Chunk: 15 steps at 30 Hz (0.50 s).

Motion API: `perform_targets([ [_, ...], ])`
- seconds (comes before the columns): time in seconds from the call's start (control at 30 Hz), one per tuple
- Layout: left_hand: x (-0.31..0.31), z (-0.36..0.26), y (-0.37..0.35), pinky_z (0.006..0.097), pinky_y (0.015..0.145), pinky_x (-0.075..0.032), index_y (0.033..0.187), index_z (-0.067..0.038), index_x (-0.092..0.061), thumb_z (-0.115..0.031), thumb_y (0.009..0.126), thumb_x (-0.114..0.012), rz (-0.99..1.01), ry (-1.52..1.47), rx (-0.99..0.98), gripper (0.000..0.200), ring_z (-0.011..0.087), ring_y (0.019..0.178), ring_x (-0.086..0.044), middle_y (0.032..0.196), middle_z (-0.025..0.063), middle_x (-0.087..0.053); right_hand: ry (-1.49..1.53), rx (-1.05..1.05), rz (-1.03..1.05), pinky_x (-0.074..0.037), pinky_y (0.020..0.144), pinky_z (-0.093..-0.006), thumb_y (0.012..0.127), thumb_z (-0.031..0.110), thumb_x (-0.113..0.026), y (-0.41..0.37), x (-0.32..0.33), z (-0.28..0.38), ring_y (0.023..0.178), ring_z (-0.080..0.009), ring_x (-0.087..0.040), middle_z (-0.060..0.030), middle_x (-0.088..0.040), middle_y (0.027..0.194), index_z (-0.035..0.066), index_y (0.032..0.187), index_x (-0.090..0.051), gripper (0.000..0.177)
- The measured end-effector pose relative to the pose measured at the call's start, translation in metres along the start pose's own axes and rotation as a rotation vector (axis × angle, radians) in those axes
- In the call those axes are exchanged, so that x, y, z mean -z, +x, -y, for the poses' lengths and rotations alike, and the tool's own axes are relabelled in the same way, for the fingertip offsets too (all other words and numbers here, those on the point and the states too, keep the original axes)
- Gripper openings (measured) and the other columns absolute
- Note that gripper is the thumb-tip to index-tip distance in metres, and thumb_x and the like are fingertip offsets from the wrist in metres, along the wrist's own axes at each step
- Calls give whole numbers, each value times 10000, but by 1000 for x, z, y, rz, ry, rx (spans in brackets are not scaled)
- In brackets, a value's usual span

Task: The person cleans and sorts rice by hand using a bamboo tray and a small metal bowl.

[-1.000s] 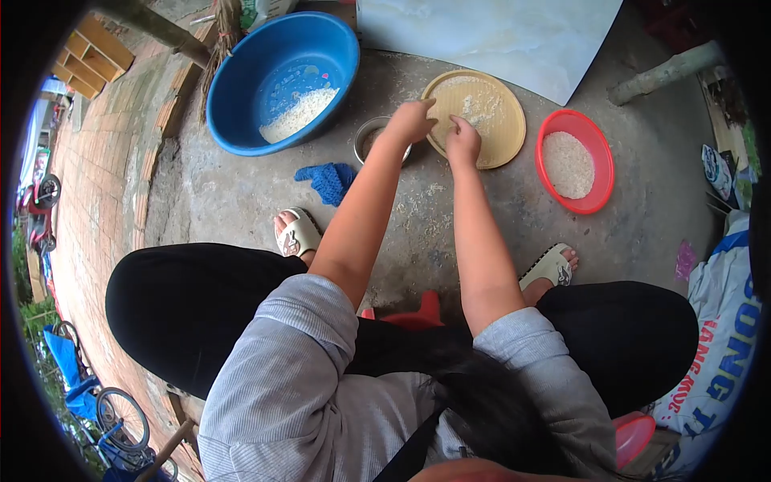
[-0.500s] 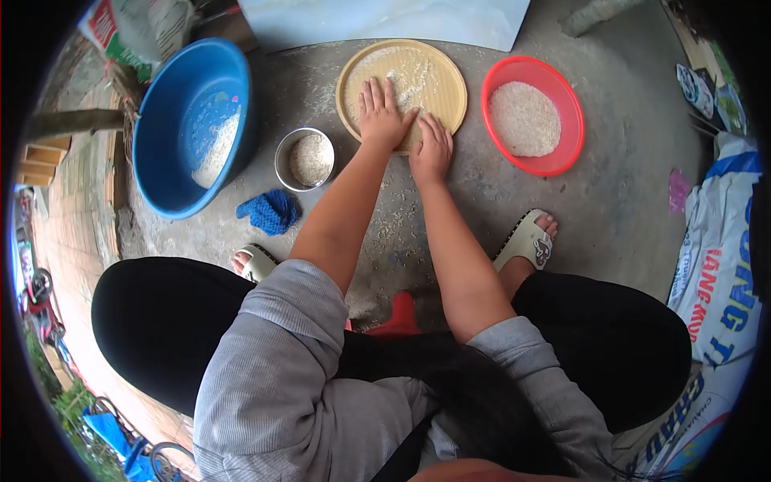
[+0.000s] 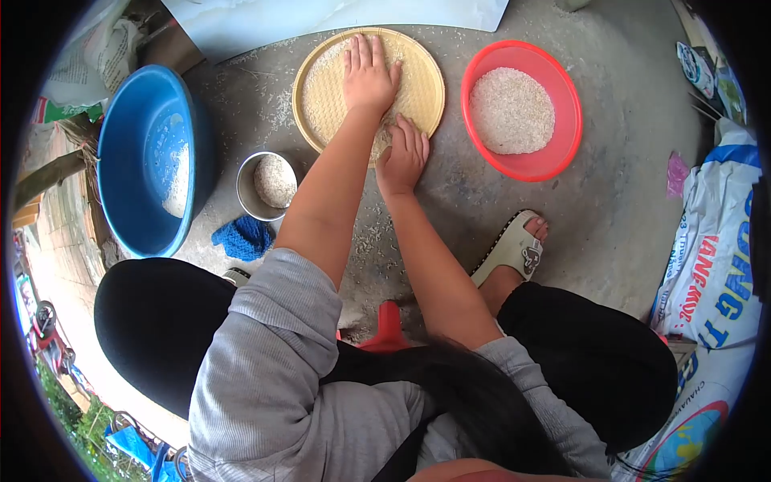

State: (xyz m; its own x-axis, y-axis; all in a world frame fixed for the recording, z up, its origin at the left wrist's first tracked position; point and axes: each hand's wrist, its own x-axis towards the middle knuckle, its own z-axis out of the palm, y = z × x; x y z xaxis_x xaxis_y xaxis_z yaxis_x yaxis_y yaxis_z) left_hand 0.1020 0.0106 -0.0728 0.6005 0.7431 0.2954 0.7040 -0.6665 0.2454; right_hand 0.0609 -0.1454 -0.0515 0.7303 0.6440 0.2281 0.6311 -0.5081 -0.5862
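My left hand (image 3: pixel 369 80) lies flat on the round woven winnowing tray (image 3: pixel 422 84), fingers stretched out over scattered rice grains (image 3: pixel 323 100). At the tray's near edge, my right hand (image 3: pixel 403 157) rests with its fingers extended over the rim, close to a little rice. Neither hand grips anything. To the right stands a red basin (image 3: pixel 566 136) with a heap of rice (image 3: pixel 511 111) in it. Left of my forearm is a small metal bowl (image 3: pixel 247 193) that also contains rice (image 3: pixel 275 180).
A large blue basin (image 3: pixel 148 213) with white grain sits at the left. A blue cloth (image 3: pixel 242 238) lies by the metal bowl. Printed sacks (image 3: pixel 711 249) stand at the right, and a pale panel (image 3: pixel 337 16) is beyond the tray. Loose grains dot the concrete floor (image 3: pixel 618 201).
My left hand has moved forward across the tray, away from my right hand, which stays at the near rim. The whole view has shifted a little.
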Motion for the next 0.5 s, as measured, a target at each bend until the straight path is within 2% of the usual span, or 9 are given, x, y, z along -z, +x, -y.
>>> perform_targets([
  [0.1, 3, 1, -1, 405, 1115, -159, 1372, -66, -347, -431, 925, -373, -53, -20, -17, 578, 269, 1355, -234, 1431, 154, -312, -11, 10, -11, -229, 1064, -424, 704, 18, -488, -1, -1, 3, 1237, -234, -410, -46, -496, 1269, 109, 1035, -569, 352],
  [0.17, 6, 3, 0, 373, 1091, -241, 1313, -152, -460, -351, 926, -405, -5, -199, -137, 439, 222, 1299, -353, 1376, 55, -428, -18, 11, -22, -228, 1062, -427, 703, 15, -486, -1, 0, 4, 1232, -234, -413, -43, -501, 1262, 115, 1021, -570, 343],
  [0.2, 7, 4, -1, 373, 1091, -241, 1313, -152, -460, -351, 926, -405, -11, -198, -134, 439, 222, 1299, -353, 1376, 55, -428, -16, 17, -23, -228, 1062, -427, 703, 15, -486, 0, -2, 4, 1232, -234, -413, -43, -501, 1262, 115, 1021, -570, 343],
  [0.27, 11, 4, -6, 335, 1006, -374, 1147, -181, -611, -264, 895, -497, -37, -372, -124, 289, 189, 1170, -500, 1225, -8, -569, -28, 22, -40, -221, 1064, -428, 704, 19, -481, -1, -3, 3, 1230, -235, -414, -40, -506, 1256, 116, 1002, -566, 325],
  [0.3, 12, 4, -6, 307, 935, -437, 1025, -161, -672, -228, 856, -559, -134, -415, -140, 213, 191, 1086, -559, 1132, -2, -622, -30, 36, -40, -221, 1064, -428, 704, 19, -481, -1, -2, 3, 1230, -235, -414, -40, -506, 1256, 116, 1002, -566, 325],
  [0.43, 27, 4, -28, 342, 901, -458, 1027, -123, -667, -156, 833, -583, -65, -544, -100, 214, 229, 1094, -550, 1116, 62, -624, -14, 30, -47, -226, 1062, -430, 706, 26, -477, 0, -2, 4, 1221, -233, -424, -38, -513, 1244, 114, 988, -559, 306],
  [0.5, 35, 2, -42, 341, 853, -477, 984, -100, -678, -137, 810, -598, -59, -519, -88, 195, 243, 1009, -582, 1073, 70, -638, -6, 31, -54, -230, 1060, -432, 706, 27, -478, -1, -4, 3, 1220, -232, -426, -40, -515, 1241, 113, 987, -556, 305],
])
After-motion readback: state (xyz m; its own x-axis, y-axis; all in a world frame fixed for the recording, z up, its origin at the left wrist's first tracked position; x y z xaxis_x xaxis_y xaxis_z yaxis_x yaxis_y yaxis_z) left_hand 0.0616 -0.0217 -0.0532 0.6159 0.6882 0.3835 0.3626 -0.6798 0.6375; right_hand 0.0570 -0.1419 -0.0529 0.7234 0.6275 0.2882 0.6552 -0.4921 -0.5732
